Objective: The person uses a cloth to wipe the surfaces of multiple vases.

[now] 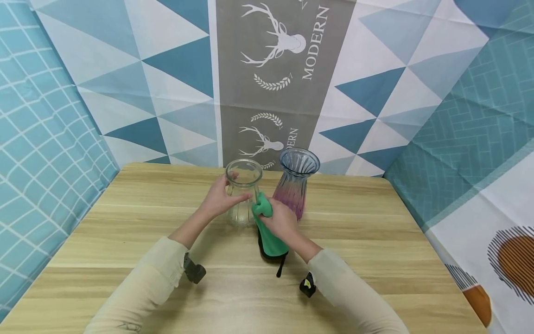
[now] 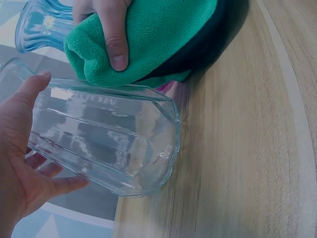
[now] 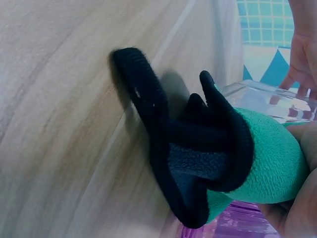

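A clear glass vase (image 1: 240, 214) stands upright on the table, its round rim facing up. My left hand (image 1: 219, 197) grips it near the neck, thumb on the near side and fingers round the far side. In my right hand (image 1: 282, 220) is a green cloth (image 1: 272, 241) with a dark edge; the thumb pinches a bunched fold of it. This cloth (image 2: 148, 39) lies close against the side of the clear vase (image 2: 109, 139) in the left wrist view. The cloth's lower part hangs down, showing a dark underside in the right wrist view.
Just behind my right hand stands a ribbed vase (image 1: 294, 185), blue at the top and purple below. The wooden table (image 1: 167, 287) ends at a patterned cloth backdrop (image 1: 179, 83). Small black devices (image 1: 193, 270) are strapped at both wrists.
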`<state>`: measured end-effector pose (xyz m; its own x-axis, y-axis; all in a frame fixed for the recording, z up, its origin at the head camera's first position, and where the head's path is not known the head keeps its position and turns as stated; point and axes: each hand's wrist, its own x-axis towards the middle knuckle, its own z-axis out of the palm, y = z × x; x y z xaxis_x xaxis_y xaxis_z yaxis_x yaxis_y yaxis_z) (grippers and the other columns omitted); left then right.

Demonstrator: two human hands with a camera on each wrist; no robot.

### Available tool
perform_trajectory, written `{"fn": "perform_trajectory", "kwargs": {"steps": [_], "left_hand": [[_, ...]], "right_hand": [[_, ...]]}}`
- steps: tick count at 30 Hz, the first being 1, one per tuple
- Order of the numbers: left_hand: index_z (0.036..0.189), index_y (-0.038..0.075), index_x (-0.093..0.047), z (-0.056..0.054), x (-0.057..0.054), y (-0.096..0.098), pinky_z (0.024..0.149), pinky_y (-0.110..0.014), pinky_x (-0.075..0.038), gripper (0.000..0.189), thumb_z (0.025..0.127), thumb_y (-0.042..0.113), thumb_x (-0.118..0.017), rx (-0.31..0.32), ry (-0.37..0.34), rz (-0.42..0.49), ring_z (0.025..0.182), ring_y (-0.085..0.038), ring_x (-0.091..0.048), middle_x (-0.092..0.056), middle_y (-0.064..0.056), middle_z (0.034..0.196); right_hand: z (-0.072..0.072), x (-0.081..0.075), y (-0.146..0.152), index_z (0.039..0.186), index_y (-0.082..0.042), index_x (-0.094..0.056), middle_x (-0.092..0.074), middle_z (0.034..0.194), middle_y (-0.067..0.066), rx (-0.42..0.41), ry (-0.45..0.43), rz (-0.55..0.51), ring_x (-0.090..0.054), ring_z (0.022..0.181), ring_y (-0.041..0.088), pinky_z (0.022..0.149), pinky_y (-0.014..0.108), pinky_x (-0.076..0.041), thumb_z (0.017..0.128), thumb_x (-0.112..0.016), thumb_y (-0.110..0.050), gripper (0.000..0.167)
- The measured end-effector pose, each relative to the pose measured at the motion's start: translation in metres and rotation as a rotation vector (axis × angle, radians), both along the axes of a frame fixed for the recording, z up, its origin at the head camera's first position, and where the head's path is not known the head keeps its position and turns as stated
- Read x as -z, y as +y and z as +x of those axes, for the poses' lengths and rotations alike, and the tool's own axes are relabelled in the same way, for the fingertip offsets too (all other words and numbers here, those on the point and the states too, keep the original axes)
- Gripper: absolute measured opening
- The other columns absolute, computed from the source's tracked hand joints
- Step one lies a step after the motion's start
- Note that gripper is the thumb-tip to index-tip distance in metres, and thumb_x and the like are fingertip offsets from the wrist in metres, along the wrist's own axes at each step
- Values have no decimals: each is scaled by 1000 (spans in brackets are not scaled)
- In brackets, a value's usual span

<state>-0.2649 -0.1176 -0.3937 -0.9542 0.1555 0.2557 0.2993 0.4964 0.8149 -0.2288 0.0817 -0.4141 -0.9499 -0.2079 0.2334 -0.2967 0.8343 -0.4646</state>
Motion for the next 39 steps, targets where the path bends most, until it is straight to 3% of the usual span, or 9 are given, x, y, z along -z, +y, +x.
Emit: {"fn": "perform_trajectory", "kwargs": {"steps": [6,14,20,26,33,39], "left_hand": [[131,8,-47,1,-2,1,100,-50,-42,74,73,39,-79,-27,-15,-18,119,-34,-45,-45,-18,129],[132,5,-47,2,-4,-1,100,-50,-42,73,73,34,-79,11,27,-8,120,-35,-48,-48,-21,131],[138,5,-34,4,-6,-4,100,-51,-43,87,73,39,-79,10,-63,1,124,-39,-46,-46,-19,135],[126,8,-40,5,-6,-8,98,-52,-45,71,74,40,-77,40,-96,-11,126,-40,-44,-44,-17,136],[126,12,-42,4,-6,-11,87,-47,-52,66,75,36,-77,79,-79,-5,125,-40,-46,-45,-17,138],[127,9,-43,4,-7,-12,82,-44,-55,66,75,31,-77,94,-55,-1,123,-40,-49,-47,-17,134]], "right_hand": [[0,-3,2,127,-22,-58,-68,102,3,15,8,-49,-62,80,18,63,37,-50,82,-71,-30,48],[-2,-9,1,118,-18,-61,-68,103,4,22,146,-158,-64,84,20,68,41,-52,82,-71,-30,39],[-5,-17,1,129,-20,-56,-68,112,5,-12,207,-221,-65,95,23,76,41,-53,85,-68,-30,48],[-7,-21,-2,132,-18,-54,-66,118,6,-42,171,-221,-64,99,22,79,40,-53,84,-69,-31,51],[-7,-19,-4,117,-13,-62,-68,98,7,-40,154,-184,-64,85,21,72,39,-52,83,-71,-29,39],[-4,-15,-4,117,-15,-63,-68,101,7,-21,100,-136,-65,88,23,72,41,-53,82,-72,-31,39]]}}
